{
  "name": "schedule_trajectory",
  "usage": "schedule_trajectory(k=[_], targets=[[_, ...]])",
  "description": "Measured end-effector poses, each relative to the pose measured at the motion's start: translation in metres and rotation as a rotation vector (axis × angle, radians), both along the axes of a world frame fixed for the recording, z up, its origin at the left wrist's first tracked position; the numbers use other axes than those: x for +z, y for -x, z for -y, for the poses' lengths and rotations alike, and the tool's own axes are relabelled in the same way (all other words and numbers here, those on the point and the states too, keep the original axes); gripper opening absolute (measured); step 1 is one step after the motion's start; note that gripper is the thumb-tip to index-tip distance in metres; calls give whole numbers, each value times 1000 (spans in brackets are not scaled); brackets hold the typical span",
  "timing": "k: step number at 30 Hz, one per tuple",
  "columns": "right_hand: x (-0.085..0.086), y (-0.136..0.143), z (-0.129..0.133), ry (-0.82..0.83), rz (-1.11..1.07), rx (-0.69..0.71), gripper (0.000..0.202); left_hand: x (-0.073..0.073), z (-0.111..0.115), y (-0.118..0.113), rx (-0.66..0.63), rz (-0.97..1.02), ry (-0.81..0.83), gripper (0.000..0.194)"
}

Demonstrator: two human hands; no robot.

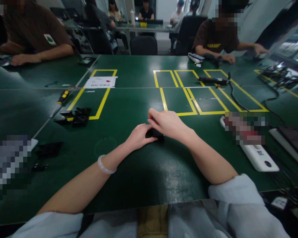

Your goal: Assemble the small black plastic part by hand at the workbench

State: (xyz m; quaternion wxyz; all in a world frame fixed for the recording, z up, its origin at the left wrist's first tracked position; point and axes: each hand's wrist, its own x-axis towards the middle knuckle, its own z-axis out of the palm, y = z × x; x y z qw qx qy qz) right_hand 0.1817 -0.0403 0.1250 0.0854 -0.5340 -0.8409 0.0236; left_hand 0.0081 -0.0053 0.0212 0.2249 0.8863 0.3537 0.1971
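My left hand (pixel 141 136) grips a small black part (pixel 157 133) low over the green table, its thumb and fingers round the part's left side. Bent over the top of the same part is my right hand (pixel 167 122), with its fingers curled and pinched together. Most of the black part is hidden by my hands, so its exact kind does not show. Whether the right fingertips hold a smaller piece cannot be made out.
Black brackets (pixel 79 116) and a yellow-black screwdriver (pixel 64 96) lie at left. A corded electric screwdriver (pixel 213 80) rests at right, beyond a white device (pixel 259 158). Yellow tape (pixel 164 99) marks the green table (pixel 139 178). Co-workers sit across.
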Motion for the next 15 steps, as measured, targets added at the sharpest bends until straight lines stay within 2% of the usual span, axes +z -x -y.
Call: schedule_trajectory(k=[11, 15], targets=[[-1, -1, 1, -17, -52, 16, 24, 0, 0, 0, 3, -20, 0, 39], [0, 0, 0, -3, 0, 6, 27, 0, 0, 0, 4, -6, 4, 42]])
